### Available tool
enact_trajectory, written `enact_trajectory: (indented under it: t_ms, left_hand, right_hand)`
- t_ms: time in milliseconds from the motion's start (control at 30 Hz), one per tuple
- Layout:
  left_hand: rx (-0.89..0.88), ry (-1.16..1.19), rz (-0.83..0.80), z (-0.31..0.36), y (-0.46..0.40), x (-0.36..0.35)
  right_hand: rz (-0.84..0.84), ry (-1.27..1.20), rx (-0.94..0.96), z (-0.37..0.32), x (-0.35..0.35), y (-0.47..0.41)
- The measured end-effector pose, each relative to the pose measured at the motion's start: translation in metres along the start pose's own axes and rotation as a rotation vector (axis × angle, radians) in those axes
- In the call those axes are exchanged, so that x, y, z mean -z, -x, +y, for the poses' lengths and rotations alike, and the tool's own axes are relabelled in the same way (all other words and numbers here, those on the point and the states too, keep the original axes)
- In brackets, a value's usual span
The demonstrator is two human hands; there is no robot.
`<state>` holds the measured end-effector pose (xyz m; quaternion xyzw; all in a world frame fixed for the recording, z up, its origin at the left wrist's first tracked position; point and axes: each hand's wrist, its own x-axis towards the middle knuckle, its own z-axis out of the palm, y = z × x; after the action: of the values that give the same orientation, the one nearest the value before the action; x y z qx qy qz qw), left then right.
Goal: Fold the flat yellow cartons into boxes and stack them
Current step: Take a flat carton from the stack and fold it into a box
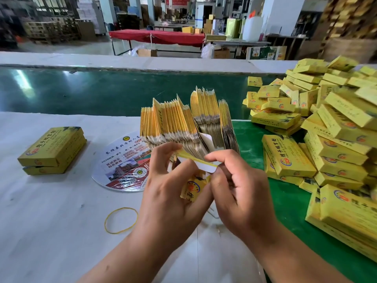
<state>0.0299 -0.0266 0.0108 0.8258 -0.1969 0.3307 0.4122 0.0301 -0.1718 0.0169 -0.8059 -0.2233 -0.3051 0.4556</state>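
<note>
Dozens of folded boxes (330,127) piled right, two stacked (52,150) left on desk (51,221); left hand (169,193) and right hand (240,193) pinch one carton (196,160) mid-fold; thick flat bundle (183,121) remains.

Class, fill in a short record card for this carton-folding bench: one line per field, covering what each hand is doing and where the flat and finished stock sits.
left hand: grips the carton
right hand: pinches the carton's white flap
flat cartons: bundle standing on edge behind the hands
folded boxes: heap at right
two stacked boxes: left on the white table
rubber band: loose on the table
</note>
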Motion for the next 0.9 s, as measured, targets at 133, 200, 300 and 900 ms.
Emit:
enact_trajectory:
  t_ms: [133, 200, 300, 900]
  left_hand:
    - [-0.034, 0.004, -0.035, 0.006, 0.003, 0.002]
    - [-0.015, 0.011, -0.044, 0.007, 0.003, 0.004]
    - [0.017, 0.024, -0.036, 0.009, 0.003, 0.006]
    - [-0.106, 0.196, -0.073, -0.002, 0.002, 0.002]
  right_hand:
    - [-0.002, 0.031, -0.013, 0.001, -0.001, -0.002]
    - [0.001, 0.021, -0.018, 0.001, -0.001, -0.003]
    - [-0.003, -0.006, -0.013, 0.001, -0.001, -0.003]
    - [-0.051, -0.161, 0.035, 0.002, 0.012, -0.005]
